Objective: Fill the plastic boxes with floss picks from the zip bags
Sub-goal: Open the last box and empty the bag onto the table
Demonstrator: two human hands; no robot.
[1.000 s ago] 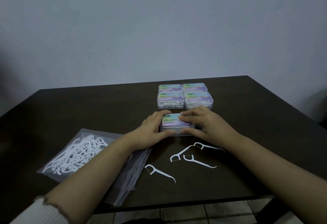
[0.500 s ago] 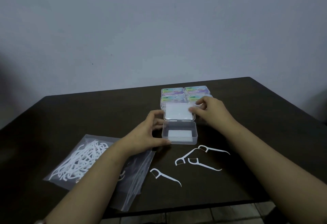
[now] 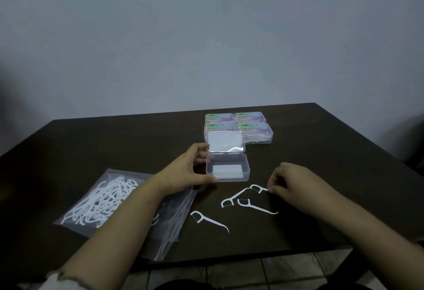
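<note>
Filling the open box (image 3: 227,170) is the step in hand, and it lies with its hinged lid (image 3: 225,141) thrown back and nothing in its tray but a white card on the floor. Just in front of the box, toward the person, four loose floss picks lie on the table (image 3: 321,143). The right hand (image 3: 296,184), fingers curled down, pinches the handle of the pick nearest the box (image 3: 259,188); two more (image 3: 234,198) (image 3: 257,207) lie overlapped beside it, and a fourth (image 3: 210,221) lies apart, nearer the table's front edge. The left hand (image 3: 188,170) holds the box's left side, thumb at the near corner and fingers up by the hinge, which should keep the light tray from sliding.

To do this well, I judge, lift the pinched pick clear of its neighbours so they do not drag, lay it flat along the box's length, and stack the rest the same way round so the lid can close. Left of the box, a zip bag (image 3: 107,200) holds a tangle of picks for later. Behind the box sit four closed boxes (image 3: 254,129), seemingly full.
</note>
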